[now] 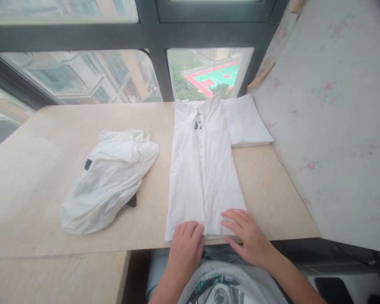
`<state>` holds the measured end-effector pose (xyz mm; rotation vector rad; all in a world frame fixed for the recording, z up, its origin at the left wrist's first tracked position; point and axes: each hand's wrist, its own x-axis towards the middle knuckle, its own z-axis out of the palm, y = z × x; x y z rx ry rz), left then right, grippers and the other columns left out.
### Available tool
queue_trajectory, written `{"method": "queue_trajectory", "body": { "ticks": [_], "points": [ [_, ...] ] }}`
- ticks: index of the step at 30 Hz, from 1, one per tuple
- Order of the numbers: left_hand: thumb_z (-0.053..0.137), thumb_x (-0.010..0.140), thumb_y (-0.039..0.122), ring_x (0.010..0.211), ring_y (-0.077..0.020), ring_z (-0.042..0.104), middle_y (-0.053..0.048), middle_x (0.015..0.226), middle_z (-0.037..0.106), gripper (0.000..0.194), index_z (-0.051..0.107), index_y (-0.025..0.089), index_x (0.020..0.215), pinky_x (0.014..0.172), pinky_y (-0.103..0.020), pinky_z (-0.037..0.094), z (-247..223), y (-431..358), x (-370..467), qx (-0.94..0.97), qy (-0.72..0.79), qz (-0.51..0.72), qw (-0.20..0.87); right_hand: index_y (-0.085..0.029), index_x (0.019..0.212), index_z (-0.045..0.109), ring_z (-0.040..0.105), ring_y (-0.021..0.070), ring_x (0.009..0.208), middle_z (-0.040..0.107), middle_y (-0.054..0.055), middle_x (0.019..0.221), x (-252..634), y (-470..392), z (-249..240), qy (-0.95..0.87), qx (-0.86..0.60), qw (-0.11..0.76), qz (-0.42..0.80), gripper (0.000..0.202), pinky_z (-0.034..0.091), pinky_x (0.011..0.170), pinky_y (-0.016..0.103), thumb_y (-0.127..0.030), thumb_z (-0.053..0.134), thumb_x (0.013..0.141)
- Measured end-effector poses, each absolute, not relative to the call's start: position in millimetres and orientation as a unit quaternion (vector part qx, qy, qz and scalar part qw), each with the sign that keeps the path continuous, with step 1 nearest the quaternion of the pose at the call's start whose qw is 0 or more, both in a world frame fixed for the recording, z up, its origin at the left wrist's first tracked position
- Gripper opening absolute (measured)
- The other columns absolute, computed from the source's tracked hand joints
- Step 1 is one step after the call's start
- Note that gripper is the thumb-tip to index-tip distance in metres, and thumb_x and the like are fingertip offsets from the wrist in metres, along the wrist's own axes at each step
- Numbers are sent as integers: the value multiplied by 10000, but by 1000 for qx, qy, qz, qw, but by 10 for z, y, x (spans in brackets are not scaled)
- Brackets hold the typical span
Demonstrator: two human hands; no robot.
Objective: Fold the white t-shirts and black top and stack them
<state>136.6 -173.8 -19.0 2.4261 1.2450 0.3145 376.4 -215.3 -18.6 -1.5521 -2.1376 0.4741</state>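
A white garment lies lengthwise in front of me, its two sides folded inward to a middle seam, with a dark print showing near its far end. My left hand is at its near edge, fingers curled closed on the cloth. At the near right corner my right hand has its fingers apart, fingertips on the cloth and thumb near the table edge. To the left lies a crumpled white garment with dark patches. A flat folded white cloth sits at the far right, partly behind the long garment.
The light wooden table ends near my body. A dark window frame borders its far side. On the right stands a wall with a floral pattern. Dark objects are at the lower right, below table height.
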Motion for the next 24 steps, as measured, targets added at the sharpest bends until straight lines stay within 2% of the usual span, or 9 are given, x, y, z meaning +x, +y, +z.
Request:
{"method": "queue_trajectory", "body": {
  "ticks": [4, 11, 19, 24],
  "points": [
    [427, 910, 43, 978, -201, 555, -59, 1044, 634, 300, 623, 196, 1077, 886, -358, 445, -204, -1736, 1359, 872, 442, 127, 170, -317, 1215, 611, 585, 241, 1219, 629, 32, 1297, 3837, -2215, -212, -780, -567, 224, 141, 591, 510, 1044, 505, -13, 445, 736],
    [461, 914, 57, 894, -187, 566, -56, 978, 644, 253, 630, 192, 1044, 801, -327, 462, -313, -1735, 1294, 883, 411, 202, 107, -211, 1203, 632, 578, 252, 1191, 633, 97, 1270, 3945, -2235, -267, -808, -532, 230, 107, 456, 517, 1008, 482, -42, 487, 805],
    [472, 889, 27, 883, -191, 572, -57, 960, 642, 294, 644, 203, 1050, 792, -325, 466, -292, -1737, 1250, 886, 396, 230, 78, -207, 1105, 666, 632, 181, 1036, 699, 59, 1062, 3982, -2265, -446, -762, -547, 334, 94, 418, 555, 938, 397, 27, 414, 867],
    [452, 885, 23, 888, -196, 576, -61, 968, 638, 315, 643, 205, 1056, 790, -330, 468, -277, -1736, 1252, 888, 397, 218, 82, -211, 1043, 659, 627, 154, 1027, 689, 41, 1024, 4109, -2259, -371, -723, -562, 380, 135, 382, 551, 926, 340, 28, 413, 874]
  ]
}}
